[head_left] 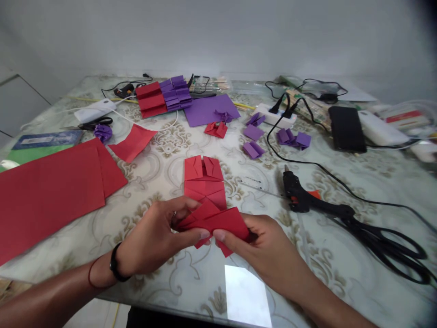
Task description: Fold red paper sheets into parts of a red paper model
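Note:
A folded piece of red paper is pinched between my two hands, above the near part of the table. My left hand grips its left side, thumb on top and fingers behind. From the right, my right hand closes on the other side, its thumb tip almost meeting the left thumb. Just beyond the held paper lies another folded red paper piece, creased, with raised flaps at its far end; its near end is partly hidden. Farther back sits a small red folded piece.
Large red sheets cover the left side. Several purple folded pieces lie near a white power strip. A hot glue gun, black scissors and a black phone are on the right. A black cord crosses there.

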`<state>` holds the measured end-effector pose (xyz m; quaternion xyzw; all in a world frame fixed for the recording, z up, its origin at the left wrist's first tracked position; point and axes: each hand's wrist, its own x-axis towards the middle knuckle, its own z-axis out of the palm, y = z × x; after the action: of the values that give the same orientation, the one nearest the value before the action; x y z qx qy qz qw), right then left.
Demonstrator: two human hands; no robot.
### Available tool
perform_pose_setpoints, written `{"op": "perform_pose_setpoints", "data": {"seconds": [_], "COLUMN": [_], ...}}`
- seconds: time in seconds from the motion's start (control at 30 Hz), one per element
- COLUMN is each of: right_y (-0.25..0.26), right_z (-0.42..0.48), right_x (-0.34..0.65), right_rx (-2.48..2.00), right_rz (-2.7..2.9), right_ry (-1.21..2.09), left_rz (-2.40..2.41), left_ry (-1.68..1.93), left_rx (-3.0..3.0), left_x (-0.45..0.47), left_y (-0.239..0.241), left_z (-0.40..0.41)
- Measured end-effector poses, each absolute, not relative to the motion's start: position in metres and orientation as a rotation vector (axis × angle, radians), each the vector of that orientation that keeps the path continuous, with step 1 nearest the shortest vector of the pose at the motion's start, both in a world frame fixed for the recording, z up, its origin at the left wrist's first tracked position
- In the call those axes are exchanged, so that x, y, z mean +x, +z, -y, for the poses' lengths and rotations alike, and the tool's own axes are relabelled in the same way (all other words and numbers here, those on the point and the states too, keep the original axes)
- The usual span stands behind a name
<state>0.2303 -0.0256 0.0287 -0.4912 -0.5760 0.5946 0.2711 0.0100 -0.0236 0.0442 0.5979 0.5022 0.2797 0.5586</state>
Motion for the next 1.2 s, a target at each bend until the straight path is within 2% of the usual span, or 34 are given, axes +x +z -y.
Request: {"op": "perform_pose_setpoints", "data": {"seconds": [0.63,0.87,1.13,1.2], "right_y": [0.034,0.032,0.038,0.035], "right_z": [0.02,0.024,0.02,0.021], "right_x": [0.232,0.239,0.236,0.234], "right_rx": [-1.368,-1.278,-1.183,-1.106], "right_rz": [1.538,1.632,1.395,1.422], "right_ry": [1.6,1.223,1.426,1.427], "left_rz": [-1.219,-1.116,-1.149,-1.143], "left_ry": [0.582,0.775,0.486,0.523], "left_rx": [1.439,1.153,1.253,1.293], "left_x": [0.002,0.005,0.004,0.005], "left_y": [0.045,0.043,0.037,0.037], "left_z": [0.018,0.015,0.02,0.021]}}
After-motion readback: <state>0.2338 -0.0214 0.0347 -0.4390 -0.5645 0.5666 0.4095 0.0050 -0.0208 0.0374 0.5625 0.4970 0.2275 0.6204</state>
